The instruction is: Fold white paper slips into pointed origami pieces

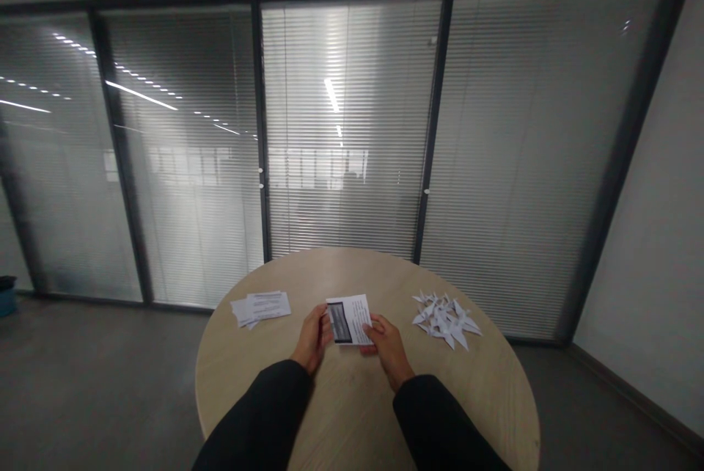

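Note:
Between my two hands is a small sheet of printed paper (352,317), with a dark block on its left part and lines of text on the right. My left hand (314,339) grips its left edge, and my right hand (386,346) pinches the lower right edge, thumb on top. The fingers under the sheet are partly hidden. Off to the left lies a loose stack of printed paper sheets (267,306). On the right is a pile of folded white paper pieces (446,318) with pointed tips, resembling origami cranes.
Everything rests on a round wooden table (352,412). Behind it stands a glass partition with blinds (346,214) and dark frames. A blue bin (7,298) is on the floor at the far left, and a white wall (660,236) is on the right.

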`<state>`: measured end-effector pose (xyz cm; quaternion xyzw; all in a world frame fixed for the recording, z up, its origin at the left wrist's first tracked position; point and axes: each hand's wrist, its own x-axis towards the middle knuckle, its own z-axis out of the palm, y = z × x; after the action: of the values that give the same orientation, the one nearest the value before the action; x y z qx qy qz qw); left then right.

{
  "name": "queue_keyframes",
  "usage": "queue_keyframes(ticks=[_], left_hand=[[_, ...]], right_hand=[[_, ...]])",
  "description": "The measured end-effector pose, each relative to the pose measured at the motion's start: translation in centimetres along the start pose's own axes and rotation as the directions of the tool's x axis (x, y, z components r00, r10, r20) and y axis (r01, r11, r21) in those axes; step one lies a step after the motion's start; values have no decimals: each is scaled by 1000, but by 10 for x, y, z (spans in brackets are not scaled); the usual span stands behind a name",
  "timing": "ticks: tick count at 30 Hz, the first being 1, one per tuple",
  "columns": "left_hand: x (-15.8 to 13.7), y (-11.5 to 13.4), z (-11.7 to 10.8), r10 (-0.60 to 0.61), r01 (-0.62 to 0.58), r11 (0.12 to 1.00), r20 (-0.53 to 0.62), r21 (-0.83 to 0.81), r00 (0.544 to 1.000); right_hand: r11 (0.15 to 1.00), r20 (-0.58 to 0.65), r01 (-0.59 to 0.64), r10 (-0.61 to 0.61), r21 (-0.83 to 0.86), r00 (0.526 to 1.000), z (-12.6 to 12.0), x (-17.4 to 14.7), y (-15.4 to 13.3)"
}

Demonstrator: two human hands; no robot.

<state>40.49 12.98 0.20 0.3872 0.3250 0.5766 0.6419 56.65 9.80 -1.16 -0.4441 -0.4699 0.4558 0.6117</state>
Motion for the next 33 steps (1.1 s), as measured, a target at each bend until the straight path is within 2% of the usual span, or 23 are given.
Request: queue_keyframes(ticks=[3, 9, 13, 16, 20, 22, 24, 30, 33], left_hand=[[-5, 4, 6, -23, 37, 994, 136, -101, 990], [-21, 8, 12, 16, 11, 997, 357, -74, 934], [-23, 9, 13, 36, 11, 995, 445, -102, 895], [-20, 6, 11, 21, 4, 998, 426, -58, 905], [-10, -3, 5, 13, -28, 998, 291, 50, 957], [-5, -7, 3, 21, -48, 994, 252, 102, 968], [-4, -8, 3, 34, -64, 992, 263, 106, 964], [-16, 2, 11, 22, -37, 999, 398, 30, 917], [-18, 3, 12, 34, -52, 998, 404, 35, 914]], right_hand=[[997, -18, -29, 30, 69, 999, -1, -2, -3], [992, -28, -41, 44, 123, 999, -1, -5, -7], [987, 2, -71, 71, 146, 997, 0, -6, -9], [988, 53, -96, 90, 124, 995, 1, -7, -10], [990, 110, -110, 100, 87, 989, 3, -10, -12], [990, 123, -117, 107, 80, 987, 4, -10, -12], [990, 125, -123, 113, 73, 986, 4, -9, -12], [991, 110, -119, 112, 60, 988, 3, -8, -10], [991, 154, -129, 122, 41, 981, 4, -9, -10]])
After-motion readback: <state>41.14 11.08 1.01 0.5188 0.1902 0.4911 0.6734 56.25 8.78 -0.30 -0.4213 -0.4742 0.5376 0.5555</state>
